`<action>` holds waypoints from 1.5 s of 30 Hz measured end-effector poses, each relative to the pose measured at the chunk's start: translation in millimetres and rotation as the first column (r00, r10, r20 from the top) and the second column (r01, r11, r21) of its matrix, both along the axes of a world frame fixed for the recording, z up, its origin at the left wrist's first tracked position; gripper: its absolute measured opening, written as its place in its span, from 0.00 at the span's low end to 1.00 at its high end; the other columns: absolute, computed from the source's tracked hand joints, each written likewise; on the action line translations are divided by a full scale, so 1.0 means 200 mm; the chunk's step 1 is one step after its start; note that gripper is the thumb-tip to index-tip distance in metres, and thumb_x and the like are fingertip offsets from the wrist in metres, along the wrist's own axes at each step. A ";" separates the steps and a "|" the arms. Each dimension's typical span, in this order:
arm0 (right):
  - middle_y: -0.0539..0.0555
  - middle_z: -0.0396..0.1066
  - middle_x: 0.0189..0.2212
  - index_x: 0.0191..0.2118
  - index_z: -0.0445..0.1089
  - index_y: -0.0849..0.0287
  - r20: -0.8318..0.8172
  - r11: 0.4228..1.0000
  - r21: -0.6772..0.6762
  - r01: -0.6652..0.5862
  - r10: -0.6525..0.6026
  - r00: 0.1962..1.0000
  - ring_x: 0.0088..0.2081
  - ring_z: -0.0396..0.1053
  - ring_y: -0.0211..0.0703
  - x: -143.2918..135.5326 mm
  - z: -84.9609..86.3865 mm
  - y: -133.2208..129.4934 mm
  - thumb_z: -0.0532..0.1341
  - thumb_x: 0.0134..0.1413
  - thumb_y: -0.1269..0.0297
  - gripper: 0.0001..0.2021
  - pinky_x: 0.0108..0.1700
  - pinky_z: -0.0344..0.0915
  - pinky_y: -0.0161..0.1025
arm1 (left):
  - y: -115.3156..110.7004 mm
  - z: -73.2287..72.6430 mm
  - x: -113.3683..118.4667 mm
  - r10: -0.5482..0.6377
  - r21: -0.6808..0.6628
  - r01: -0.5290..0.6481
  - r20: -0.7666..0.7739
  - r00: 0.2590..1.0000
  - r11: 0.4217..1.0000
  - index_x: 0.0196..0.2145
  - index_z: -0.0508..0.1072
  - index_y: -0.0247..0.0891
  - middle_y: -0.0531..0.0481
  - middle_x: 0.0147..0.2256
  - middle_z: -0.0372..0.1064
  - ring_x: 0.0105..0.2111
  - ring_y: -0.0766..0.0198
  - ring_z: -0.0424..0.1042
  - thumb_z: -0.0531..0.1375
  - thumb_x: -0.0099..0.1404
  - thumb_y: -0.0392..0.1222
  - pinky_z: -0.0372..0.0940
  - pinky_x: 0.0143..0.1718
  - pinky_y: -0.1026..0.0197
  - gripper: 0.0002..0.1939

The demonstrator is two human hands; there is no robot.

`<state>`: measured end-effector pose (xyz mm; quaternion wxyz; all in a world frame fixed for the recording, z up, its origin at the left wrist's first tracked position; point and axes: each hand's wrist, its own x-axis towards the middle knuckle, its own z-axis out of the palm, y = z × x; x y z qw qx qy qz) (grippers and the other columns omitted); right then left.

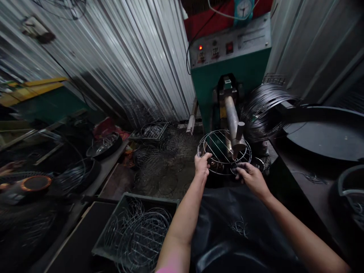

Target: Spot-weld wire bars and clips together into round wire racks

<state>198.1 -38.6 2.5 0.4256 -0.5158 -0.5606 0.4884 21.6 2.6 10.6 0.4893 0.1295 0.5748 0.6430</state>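
A round wire rack (212, 149) with straight cross wires lies under the arm of a spot welder (233, 117). My left hand (201, 165) is closed on the rack's left rim, the thumb resting over the wire. The welder's upper electrode tip (234, 154) is at the rack's near right side. Close by that tip, my right hand (251, 178) pinches at the near rim; whatever is between its fingertips is too small and dark to make out. Some loose short wires (239, 227) lie on the black apron (222, 212) over my lap.
A crate (99, 242) of wire racks stands at my left. Beyond the welder's right side is a wire coil (267, 110), near a large dark basin (321, 132). The green machine cabinet (207, 83) shows a lit red lamp. Another person's hand (8, 168) appears at far left.
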 end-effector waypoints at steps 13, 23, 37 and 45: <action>0.48 0.67 0.16 0.32 0.66 0.58 0.178 0.995 0.085 0.056 -0.070 0.981 0.20 0.66 0.40 -0.02 0.02 0.03 0.55 0.49 0.60 0.08 0.24 0.60 0.36 | 0.01 -0.01 0.00 0.025 -0.015 -0.026 -0.027 0.999 1.000 0.43 0.62 0.37 0.59 0.24 0.60 0.16 0.76 0.58 0.68 0.39 0.35 0.42 0.13 0.72 0.31; 0.54 0.72 0.28 0.36 0.64 0.58 -0.075 0.981 0.092 0.171 -0.165 0.983 0.25 0.69 0.40 0.05 0.06 -0.09 0.58 0.50 0.53 0.13 0.23 0.62 0.35 | -0.02 -0.01 0.03 -0.027 0.000 0.027 0.008 1.000 1.000 0.35 0.62 0.36 0.62 0.19 0.53 0.13 0.79 0.50 0.67 0.39 0.36 0.41 0.12 0.72 0.24; 0.52 0.71 0.20 0.35 0.67 0.60 -0.008 0.995 0.086 0.055 -0.054 0.999 0.19 0.66 0.38 0.02 -0.05 -0.06 0.59 0.48 0.49 0.18 0.18 0.59 0.33 | -0.05 -0.01 0.03 -0.018 0.028 0.019 -0.021 1.000 0.999 0.43 0.60 0.36 0.60 0.22 0.59 0.15 0.76 0.58 0.66 0.41 0.33 0.42 0.13 0.72 0.30; 0.53 0.73 0.27 0.33 0.67 0.58 -0.086 0.995 0.083 0.056 -0.049 0.995 0.25 0.72 0.42 0.01 -0.06 -0.01 0.61 0.46 0.49 0.17 0.21 0.66 0.34 | -0.02 -0.04 0.03 -0.017 -0.003 0.017 -0.023 1.000 1.000 0.42 0.60 0.36 0.61 0.20 0.57 0.15 0.76 0.56 0.65 0.41 0.34 0.42 0.13 0.72 0.30</action>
